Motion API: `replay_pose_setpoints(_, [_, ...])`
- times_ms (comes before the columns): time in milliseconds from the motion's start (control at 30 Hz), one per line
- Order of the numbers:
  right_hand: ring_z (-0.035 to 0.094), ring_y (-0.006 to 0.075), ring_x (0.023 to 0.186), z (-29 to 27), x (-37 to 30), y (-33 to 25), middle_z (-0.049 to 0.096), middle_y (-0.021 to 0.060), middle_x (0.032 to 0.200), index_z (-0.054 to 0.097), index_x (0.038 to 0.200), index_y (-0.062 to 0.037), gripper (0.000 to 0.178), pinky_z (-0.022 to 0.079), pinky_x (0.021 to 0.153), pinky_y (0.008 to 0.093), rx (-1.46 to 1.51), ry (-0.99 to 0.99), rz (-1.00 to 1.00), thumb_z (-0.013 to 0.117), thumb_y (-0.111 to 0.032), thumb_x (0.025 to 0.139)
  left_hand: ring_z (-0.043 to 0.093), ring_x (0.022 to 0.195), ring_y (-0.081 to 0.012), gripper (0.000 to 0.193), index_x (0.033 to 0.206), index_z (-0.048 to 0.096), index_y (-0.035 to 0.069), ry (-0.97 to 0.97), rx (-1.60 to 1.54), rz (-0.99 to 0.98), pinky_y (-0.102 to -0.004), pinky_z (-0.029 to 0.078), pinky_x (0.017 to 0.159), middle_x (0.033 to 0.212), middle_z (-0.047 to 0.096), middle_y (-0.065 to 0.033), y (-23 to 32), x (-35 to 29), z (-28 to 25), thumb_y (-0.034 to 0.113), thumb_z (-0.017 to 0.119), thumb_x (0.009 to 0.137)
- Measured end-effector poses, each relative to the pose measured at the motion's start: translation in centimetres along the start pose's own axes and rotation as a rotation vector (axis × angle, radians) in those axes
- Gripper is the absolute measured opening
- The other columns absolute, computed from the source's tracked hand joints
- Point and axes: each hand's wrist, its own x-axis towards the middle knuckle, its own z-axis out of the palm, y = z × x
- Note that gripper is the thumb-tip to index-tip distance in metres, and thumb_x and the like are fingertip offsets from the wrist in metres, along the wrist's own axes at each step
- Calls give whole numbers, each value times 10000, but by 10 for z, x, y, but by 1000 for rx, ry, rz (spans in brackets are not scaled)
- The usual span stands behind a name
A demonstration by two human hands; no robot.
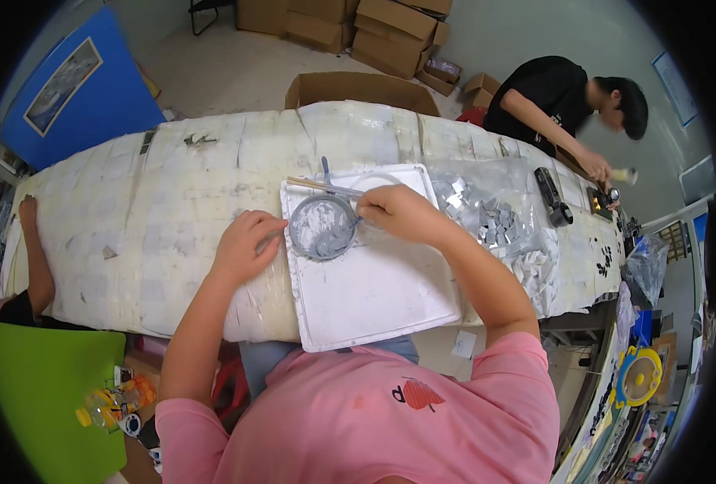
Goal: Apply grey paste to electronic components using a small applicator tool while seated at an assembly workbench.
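A white tray [374, 302] lies before me on the covered table. On its upper left part sits a round dish [323, 228] with grey-white paste smeared inside. My left hand [249, 244] rests at the tray's left edge, loosely bent, fingers apart and empty, index fingertip close to the dish's rim. At the dish's right side my right hand [398, 212] is closed in a pinch; a small dark bluish bit shows at its fingertips, too little to name. Above the dish lie a thin wooden stick [314, 185] and a blue-handled tool [326, 168].
Right of the tray, a clear plastic bag [491, 189] holds several small silvery pieces [499, 222], with white scraps [535, 270] nearer me. A black handheld tool [553, 198] lies beyond. Co-workers sit at the table's far right and left. Cardboard boxes [390, 36] stand behind.
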Motion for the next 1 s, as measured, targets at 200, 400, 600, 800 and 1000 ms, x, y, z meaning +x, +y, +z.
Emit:
replay_pose_setpoints(200, [624, 326, 806, 29, -45, 18, 638, 131, 850, 661, 952, -39, 128, 503, 700, 401, -166, 197, -321, 642, -75, 830, 564, 871, -266, 262, 1037, 671, 119, -9, 5, 12, -371, 470, 732, 962, 615, -55, 0, 0, -1, 55, 626, 786])
replay_pose_setpoints(400, [628, 314, 759, 39, -70, 25, 639, 112, 832, 658, 968, -50, 177, 508, 655, 399, -245, 269, -408, 676, -60, 792, 571, 868, -285, 277, 1033, 664, 94, -8, -27, 24, -372, 467, 745, 962, 619, -79, 1, 4, -2, 24, 627, 767])
replay_pose_setpoints(600, [632, 290, 743, 39, -80, 33, 642, 100, 843, 656, 988, -57, 247, 510, 616, 369, -292, 416, -483, 706, -25, 748, 569, 853, -273, 270, 1024, 673, 104, 29, -13, 34, -369, 470, 728, 938, 616, -67, 2, 3, -1, 27, 629, 769])
replay_pose_setpoints(800, [631, 264, 709, 51, -62, 27, 647, 82, 831, 656, 1003, -56, 307, 504, 592, 356, -261, 540, -621, 735, -8, 711, 569, 851, -274, 266, 1025, 672, 102, 46, -22, 12, -363, 468, 725, 930, 614, -71, 5, 1, -2, 25, 626, 775])
replay_pose_setpoints(1000, [615, 245, 663, 51, -55, 17, 640, 67, 799, 667, 988, -57, 286, 481, 556, 350, -263, 565, -698, 736, -23, 713, 574, 859, -281, 275, 1029, 671, 89, 40, -20, -3, -362, 468, 735, 934, 617, -81, 5, -1, -4, 6, 619, 772])
